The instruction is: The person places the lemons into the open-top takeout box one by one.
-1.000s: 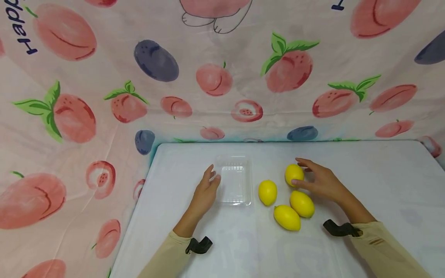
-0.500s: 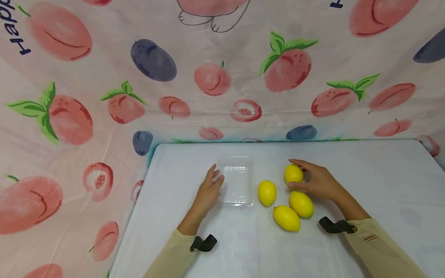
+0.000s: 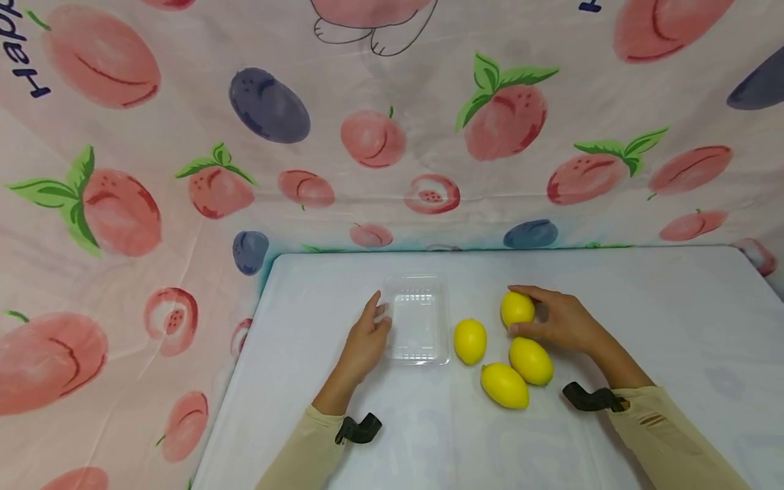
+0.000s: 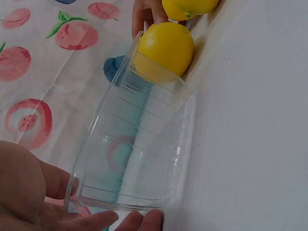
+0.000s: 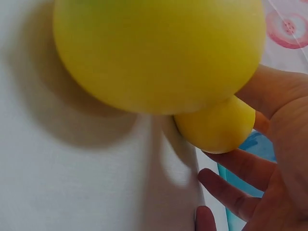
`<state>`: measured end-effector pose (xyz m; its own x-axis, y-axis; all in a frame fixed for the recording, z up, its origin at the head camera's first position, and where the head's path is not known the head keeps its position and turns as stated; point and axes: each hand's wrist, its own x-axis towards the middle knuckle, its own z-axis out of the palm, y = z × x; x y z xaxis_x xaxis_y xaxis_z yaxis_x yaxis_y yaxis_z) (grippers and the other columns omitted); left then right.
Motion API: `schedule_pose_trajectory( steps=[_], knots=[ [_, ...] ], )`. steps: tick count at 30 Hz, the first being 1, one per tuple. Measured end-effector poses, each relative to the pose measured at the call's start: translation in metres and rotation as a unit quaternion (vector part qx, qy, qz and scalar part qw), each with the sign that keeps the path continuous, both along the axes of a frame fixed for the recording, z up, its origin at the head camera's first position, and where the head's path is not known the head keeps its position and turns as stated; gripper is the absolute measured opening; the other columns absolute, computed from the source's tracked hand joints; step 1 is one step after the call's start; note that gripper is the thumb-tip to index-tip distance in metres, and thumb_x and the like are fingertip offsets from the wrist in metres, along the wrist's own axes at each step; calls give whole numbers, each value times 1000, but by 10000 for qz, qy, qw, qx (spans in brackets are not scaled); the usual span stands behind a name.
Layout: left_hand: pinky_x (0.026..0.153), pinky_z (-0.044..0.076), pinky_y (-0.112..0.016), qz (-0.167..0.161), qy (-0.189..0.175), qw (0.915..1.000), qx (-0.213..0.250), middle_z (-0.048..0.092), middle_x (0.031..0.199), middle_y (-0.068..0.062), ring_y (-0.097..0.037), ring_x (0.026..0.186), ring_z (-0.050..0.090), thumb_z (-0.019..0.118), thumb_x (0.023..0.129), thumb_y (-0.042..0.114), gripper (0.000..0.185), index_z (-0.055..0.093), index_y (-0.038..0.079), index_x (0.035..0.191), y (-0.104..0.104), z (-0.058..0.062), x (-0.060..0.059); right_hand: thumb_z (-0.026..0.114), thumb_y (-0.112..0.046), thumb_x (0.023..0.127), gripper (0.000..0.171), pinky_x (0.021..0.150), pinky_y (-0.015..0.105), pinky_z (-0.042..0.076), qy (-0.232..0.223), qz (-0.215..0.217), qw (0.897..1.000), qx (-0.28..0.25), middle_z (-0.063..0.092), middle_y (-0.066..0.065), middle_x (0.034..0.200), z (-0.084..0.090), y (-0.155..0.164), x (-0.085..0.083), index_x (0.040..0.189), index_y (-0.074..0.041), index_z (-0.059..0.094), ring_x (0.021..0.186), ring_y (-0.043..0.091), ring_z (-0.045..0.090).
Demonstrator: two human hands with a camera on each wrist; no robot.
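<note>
A clear plastic box sits on the white table, its wall and rim close up in the left wrist view. My left hand rests against its left side, fingers loosely extended; the fingertips touch or nearly touch the outside of the wall. My right hand holds the farthest yellow lemon between thumb and fingers. In the right wrist view that lemon is partly hidden behind a nearer one. Other lemons lie between the box and the right hand: one near the box, two closer to me.
Behind and left of the table hangs a pale cloth printed with fruit. The table's back edge runs just beyond the box. Dark camera mounts stick out from both wrists.
My right hand has moved left and closed its thumb and fingers around the far lemon. The left hand has shifted slightly right against the box. The lemons have stayed in place.
</note>
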<state>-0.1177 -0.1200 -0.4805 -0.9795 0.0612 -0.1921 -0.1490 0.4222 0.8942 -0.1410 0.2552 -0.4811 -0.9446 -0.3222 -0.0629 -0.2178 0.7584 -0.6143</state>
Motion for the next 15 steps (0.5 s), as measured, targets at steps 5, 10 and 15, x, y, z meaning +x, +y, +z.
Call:
schedule_pose_trajectory(
  steps=[5, 10, 15],
  knots=[
    [114, 40, -56, -93, 25, 10000, 27, 46, 158, -12, -37, 143, 45, 44, 109, 24, 59, 24, 25, 164, -1, -4, -1, 79, -54, 84, 81, 107, 71, 38, 68, -78, 9999, 130, 52, 23, 151, 0, 0, 2, 151, -19, 50, 135, 47, 48],
    [119, 36, -54, -120, 9, 9999, 79, 44, 160, -13, -35, 148, 40, 44, 109, 25, 61, 19, 25, 165, -3, -8, -4, 79, -55, 84, 81, 106, 70, 38, 146, -103, 9997, 138, 53, 22, 150, -4, -1, 1, 151, -20, 50, 134, 47, 50],
    [120, 34, -55, -124, -98, 9997, 190, 41, 161, -16, -34, 150, 37, 43, 109, 25, 63, 16, 26, 166, -7, -13, -6, 78, -56, 85, 82, 107, 71, 37, 137, -113, 9997, 172, 51, 22, 151, -4, -1, 2, 152, -19, 49, 135, 48, 48]
  ],
)
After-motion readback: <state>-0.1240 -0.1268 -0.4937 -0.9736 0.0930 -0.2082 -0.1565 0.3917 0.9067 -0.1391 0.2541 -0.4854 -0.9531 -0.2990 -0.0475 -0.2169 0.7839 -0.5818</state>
